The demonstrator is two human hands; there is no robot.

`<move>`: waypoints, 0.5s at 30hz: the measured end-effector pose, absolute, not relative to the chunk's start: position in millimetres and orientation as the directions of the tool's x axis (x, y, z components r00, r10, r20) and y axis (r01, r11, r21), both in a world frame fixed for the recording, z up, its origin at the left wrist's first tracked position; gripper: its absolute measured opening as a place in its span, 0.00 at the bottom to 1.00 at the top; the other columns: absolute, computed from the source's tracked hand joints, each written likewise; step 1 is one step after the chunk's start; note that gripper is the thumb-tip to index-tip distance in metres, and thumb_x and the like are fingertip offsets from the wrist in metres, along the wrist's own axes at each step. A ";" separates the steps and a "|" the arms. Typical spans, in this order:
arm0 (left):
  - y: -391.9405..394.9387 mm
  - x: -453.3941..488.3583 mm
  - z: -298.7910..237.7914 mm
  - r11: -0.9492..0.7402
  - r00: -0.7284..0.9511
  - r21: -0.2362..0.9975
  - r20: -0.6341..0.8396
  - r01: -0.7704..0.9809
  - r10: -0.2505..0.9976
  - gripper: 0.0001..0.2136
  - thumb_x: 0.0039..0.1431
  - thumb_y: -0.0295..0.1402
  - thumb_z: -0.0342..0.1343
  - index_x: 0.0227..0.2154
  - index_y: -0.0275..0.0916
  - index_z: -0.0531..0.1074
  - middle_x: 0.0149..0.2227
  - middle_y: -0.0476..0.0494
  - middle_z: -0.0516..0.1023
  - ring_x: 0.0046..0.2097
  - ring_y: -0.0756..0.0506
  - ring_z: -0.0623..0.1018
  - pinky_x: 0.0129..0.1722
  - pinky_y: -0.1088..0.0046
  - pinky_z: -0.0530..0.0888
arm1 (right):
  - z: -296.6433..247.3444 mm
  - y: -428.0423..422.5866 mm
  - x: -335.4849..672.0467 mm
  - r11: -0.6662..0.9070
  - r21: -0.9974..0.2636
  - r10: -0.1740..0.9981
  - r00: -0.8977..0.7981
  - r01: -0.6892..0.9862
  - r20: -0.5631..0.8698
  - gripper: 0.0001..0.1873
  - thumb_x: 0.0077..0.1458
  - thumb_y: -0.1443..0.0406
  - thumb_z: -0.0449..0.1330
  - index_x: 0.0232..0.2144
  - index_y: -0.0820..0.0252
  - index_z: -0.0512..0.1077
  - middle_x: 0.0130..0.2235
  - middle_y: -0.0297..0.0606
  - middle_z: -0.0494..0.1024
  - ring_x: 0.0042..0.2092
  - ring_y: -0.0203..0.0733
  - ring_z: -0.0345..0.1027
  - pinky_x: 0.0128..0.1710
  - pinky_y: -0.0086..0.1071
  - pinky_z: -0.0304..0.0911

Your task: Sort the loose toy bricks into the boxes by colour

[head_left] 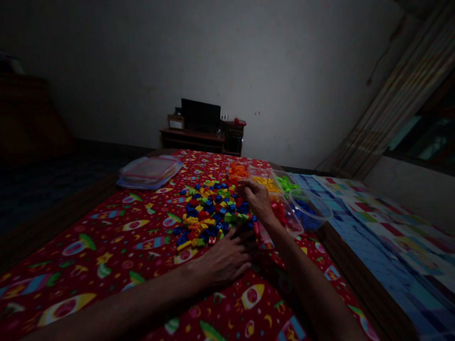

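Note:
A mixed pile of small plastic building blocks point(206, 206) in blue, yellow, green, red and orange lies on a red patterned cloth point(117, 255). My left hand point(229, 255) rests at the pile's near right edge, palm down, fingers stretched and apart. Above the pile's right side is my right hand point(256, 198), its fingers bent and drawn together near the orange blocks point(238, 171); anything between them is too dark to make out. Beside it, clear containers hold yellow blocks point(266, 183), green blocks point(287, 183) and red blocks point(279, 213). Blue blocks point(306, 215) sit in a round tub point(325, 214).
Stacked clear plastic lids point(151, 171) lie on the cloth at the left. A checked blue cover point(359, 241) spreads beyond a wooden edge point(355, 279) on the right. Against the far wall, a monitor point(201, 115) stands on a desk point(192, 137).

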State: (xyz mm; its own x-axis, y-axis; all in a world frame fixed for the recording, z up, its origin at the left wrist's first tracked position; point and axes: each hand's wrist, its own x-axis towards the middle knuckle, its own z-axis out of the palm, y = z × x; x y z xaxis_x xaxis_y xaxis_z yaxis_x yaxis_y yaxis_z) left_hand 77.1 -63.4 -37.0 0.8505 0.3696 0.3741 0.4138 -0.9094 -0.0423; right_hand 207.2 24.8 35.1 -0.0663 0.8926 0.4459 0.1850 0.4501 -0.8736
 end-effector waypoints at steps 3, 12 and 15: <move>-46.6 69.7 -38.0 -0.861 0.816 -0.094 0.386 0.500 0.431 0.14 0.63 0.32 0.47 0.50 0.46 0.68 0.54 0.46 0.72 0.59 0.42 0.64 0.64 0.52 0.46 | 36.0 28.5 212.8 0.442 -0.858 0.897 -0.109 0.262 0.428 0.19 0.51 0.73 0.47 0.40 0.62 0.75 0.30 0.36 0.80 0.32 0.36 0.74 0.34 0.30 0.69; -18.3 44.9 -23.5 -0.738 0.679 -0.052 0.440 0.673 0.588 0.16 0.63 0.32 0.45 0.53 0.42 0.66 0.56 0.41 0.70 0.60 0.41 0.64 0.62 0.52 0.54 | 10.0 24.9 237.1 0.398 -0.077 0.890 -0.364 0.914 0.274 0.11 0.55 0.69 0.55 0.39 0.65 0.74 0.40 0.47 0.77 0.41 0.44 0.70 0.40 0.33 0.62; -4.0 30.8 -23.0 -0.700 0.608 0.021 0.479 0.714 0.634 0.15 0.63 0.34 0.45 0.49 0.40 0.70 0.56 0.39 0.70 0.59 0.41 0.66 0.61 0.53 0.57 | -6.8 20.9 229.7 0.404 0.036 0.863 -0.394 0.914 0.315 0.13 0.57 0.68 0.54 0.44 0.62 0.72 0.44 0.47 0.75 0.46 0.45 0.67 0.44 0.34 0.59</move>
State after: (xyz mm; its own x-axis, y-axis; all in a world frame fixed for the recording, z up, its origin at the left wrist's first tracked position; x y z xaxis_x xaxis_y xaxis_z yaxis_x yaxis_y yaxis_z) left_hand 30.8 -4.0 -23.0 0.6076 0.6337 0.4788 0.7136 -0.7003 0.0212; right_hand 229.7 20.9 -6.8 -0.3942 0.8632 0.3154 0.9139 0.4043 0.0359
